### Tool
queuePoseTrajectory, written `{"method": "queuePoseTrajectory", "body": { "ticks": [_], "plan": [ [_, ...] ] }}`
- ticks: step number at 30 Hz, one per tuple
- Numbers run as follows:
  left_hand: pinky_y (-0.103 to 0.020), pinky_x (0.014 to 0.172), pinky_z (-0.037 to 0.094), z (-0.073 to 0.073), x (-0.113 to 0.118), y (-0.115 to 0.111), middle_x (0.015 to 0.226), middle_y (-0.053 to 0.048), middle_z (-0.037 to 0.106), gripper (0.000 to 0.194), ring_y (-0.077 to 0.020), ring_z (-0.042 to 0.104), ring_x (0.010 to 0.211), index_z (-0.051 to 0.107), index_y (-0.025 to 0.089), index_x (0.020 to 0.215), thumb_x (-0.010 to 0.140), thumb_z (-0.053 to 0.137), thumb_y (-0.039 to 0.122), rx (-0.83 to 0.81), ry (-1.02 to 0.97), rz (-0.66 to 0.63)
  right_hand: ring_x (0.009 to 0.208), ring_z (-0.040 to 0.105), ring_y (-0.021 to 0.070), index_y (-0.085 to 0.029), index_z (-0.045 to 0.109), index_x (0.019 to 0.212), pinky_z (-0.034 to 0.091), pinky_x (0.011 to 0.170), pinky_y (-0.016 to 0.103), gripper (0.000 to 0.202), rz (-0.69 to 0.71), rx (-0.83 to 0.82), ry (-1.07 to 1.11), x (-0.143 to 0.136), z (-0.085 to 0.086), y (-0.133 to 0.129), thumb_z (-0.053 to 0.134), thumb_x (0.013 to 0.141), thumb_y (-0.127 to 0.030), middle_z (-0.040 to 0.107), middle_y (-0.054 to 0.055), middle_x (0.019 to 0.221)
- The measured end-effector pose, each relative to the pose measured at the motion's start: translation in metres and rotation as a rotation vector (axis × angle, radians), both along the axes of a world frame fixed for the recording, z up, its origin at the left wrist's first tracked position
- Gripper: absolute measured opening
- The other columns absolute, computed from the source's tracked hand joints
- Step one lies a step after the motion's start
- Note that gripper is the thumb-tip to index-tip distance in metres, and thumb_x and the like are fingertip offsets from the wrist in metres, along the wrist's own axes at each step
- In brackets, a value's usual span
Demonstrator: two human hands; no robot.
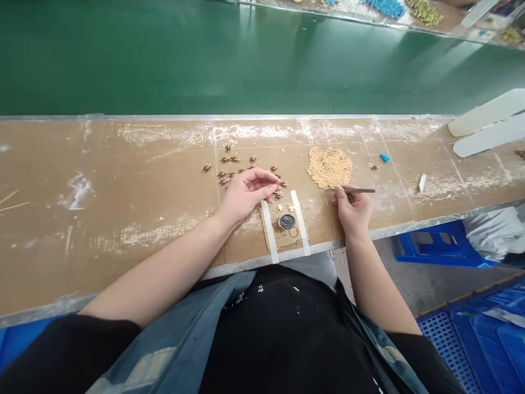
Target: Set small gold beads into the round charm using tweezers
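Over the small brown pieces (235,159) on the brown worktable, my left hand (249,192) is closed, thumb and fingertips together; what it pinches is too small to make out. My right hand (355,210) grips a thin dark stick-like tool (361,190), whose left end lies at the lower edge of a pile of small tan pieces (329,167). Between the hands, a small round pot with dark contents (286,221) stands on a patch flanked by two white tape strips (269,232). Tiny yellow bits (291,208) lie just above the pot.
Beyond the worktable (102,180) runs a green surface (164,60). A blue piece (384,158) and a white scrap (422,182) lie to the right, near two long pale strips (488,112). Blue stools and crates (443,243) stand below the table's right side.
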State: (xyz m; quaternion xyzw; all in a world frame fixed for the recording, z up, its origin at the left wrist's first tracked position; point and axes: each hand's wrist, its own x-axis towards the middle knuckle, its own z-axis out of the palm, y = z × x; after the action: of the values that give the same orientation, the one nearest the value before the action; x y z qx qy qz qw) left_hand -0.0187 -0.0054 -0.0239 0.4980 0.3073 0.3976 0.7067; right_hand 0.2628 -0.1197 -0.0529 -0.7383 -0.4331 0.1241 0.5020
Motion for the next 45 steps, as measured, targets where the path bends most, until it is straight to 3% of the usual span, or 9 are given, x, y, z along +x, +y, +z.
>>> {"method": "queuePoseTrajectory", "body": {
  "ticks": [4, 8, 11, 14, 17, 19, 29, 34, 45],
  "plan": [
    [-0.026, 0.069, 0.059, 0.002, 0.005, -0.003, 0.109, -0.007, 0.084, 0.02, -0.018, 0.075, 0.095, 0.074, 0.019, 0.098, 0.083, 0.087, 0.019, -0.077, -0.027, -0.007, 0.062, 0.068, 0.0171, -0.021, 0.077, 0.092, 0.056, 0.065, 0.034, 0.042, -0.019, -0.01, -0.018, 0.001, 0.003, 0.0, 0.078, 0.091, -0.063, 0.072, 0.001, 0.067],
    [-0.019, 0.063, 0.049, 0.006, 0.006, 0.0, 0.1, -0.003, 0.078, 0.013, -0.0093, 0.064, 0.078, 0.067, 0.02, 0.103, 0.1, 0.066, 0.008, -0.273, -0.097, -0.006, 0.058, 0.063, 0.0158, -0.023, 0.075, 0.086, 0.053, 0.061, 0.033, 0.044, 0.01, 0.085, 0.105, -0.011, 0.013, -0.001, 0.08, 0.088, -0.067, 0.068, 0.0, 0.064],
    [-0.016, 0.052, 0.035, 0.005, 0.004, 0.002, 0.08, 0.003, 0.061, 0.015, -0.0057, 0.045, 0.058, 0.06, 0.021, 0.103, 0.107, 0.055, 0.008, -0.43, -0.122, -0.075, 0.054, 0.059, 0.0143, -0.025, 0.074, 0.083, 0.05, 0.058, 0.032, 0.044, 0.153, 0.214, 0.249, -0.035, 0.024, 0.002, 0.082, 0.087, -0.067, 0.065, -0.002, 0.062],
    [-0.016, 0.046, 0.023, 0.003, 0.0, 0.0, 0.067, 0.009, 0.042, 0.009, -0.006, 0.025, 0.048, 0.059, 0.024, 0.108, 0.114, 0.054, 0.029, -0.459, -0.066, -0.206, 0.052, 0.059, 0.0148, -0.026, 0.075, 0.08, 0.049, 0.055, 0.033, 0.043, 0.296, 0.267, 0.298, -0.064, 0.037, 0.011, 0.084, 0.087, -0.067, 0.064, -0.002, 0.062],
    [-0.017, 0.044, 0.018, 0.001, -0.004, -0.005, 0.065, 0.01, 0.035, 0.032, -0.0061, 0.021, 0.048, 0.061, 0.024, 0.11, 0.111, 0.06, 0.057, -0.317, -0.033, -0.388, 0.05, 0.057, 0.015, -0.026, 0.076, 0.08, 0.048, 0.053, 0.034, 0.045, 0.387, 0.241, 0.318, -0.085, 0.044, 0.027, 0.082, 0.088, -0.07, 0.062, -0.002, 0.06],
    [-0.017, 0.043, 0.02, 0.002, -0.005, -0.008, 0.067, 0.01, 0.036, 0.041, -0.0056, 0.023, 0.049, 0.061, 0.023, 0.105, 0.104, 0.068, 0.064, -0.225, -0.044, -0.452, 0.05, 0.055, 0.0141, -0.026, 0.077, 0.081, 0.048, 0.053, 0.033, 0.045, 0.43, 0.214, 0.331, -0.092, 0.043, 0.036, 0.081, 0.089, -0.07, 0.063, -0.002, 0.06],
    [-0.016, 0.043, 0.025, 0.002, -0.002, -0.008, 0.069, 0.009, 0.036, 0.056, -0.0046, 0.026, 0.05, 0.051, 0.022, 0.088, 0.096, 0.074, 0.074, -0.129, -0.089, -0.391, 0.053, 0.059, 0.0141, -0.027, 0.078, 0.086, 0.051, 0.053, 0.033, 0.042, 0.397, 0.217, 0.265, -0.102, 0.04, 0.041, 0.079, 0.094, -0.068, 0.064, -0.002, 0.063],
    [-0.015, 0.043, 0.024, 0.004, 0.001, -0.011, 0.07, 0.009, 0.035, 0.05, -0.0058, 0.027, 0.052, 0.053, 0.023, 0.093, 0.095, 0.078, 0.066, -0.184, -0.105, -0.335, 0.056, 0.062, 0.0139, -0.029, 0.078, 0.09, 0.052, 0.056, 0.033, 0.034, 0.322, 0.323, 0.224, -0.11, 0.042, 0.036, 0.078, 0.097, -0.062, 0.067, -0.002, 0.068],
    [-0.011, 0.041, 0.021, 0.003, 0.004, -0.012, 0.065, 0.011, 0.034, 0.04, -0.0042, 0.024, 0.048, 0.055, 0.022, 0.091, 0.101, 0.078, 0.052, -0.292, -0.142, -0.262, 0.065, 0.068, 0.0179, -0.031, 0.081, 0.098, 0.055, 0.066, 0.038, 0.029, 0.365, 0.301, 0.008, -0.109, 0.033, 0.033, 0.07, 0.105, -0.057, 0.071, 0.001, 0.075]
  ]
}}
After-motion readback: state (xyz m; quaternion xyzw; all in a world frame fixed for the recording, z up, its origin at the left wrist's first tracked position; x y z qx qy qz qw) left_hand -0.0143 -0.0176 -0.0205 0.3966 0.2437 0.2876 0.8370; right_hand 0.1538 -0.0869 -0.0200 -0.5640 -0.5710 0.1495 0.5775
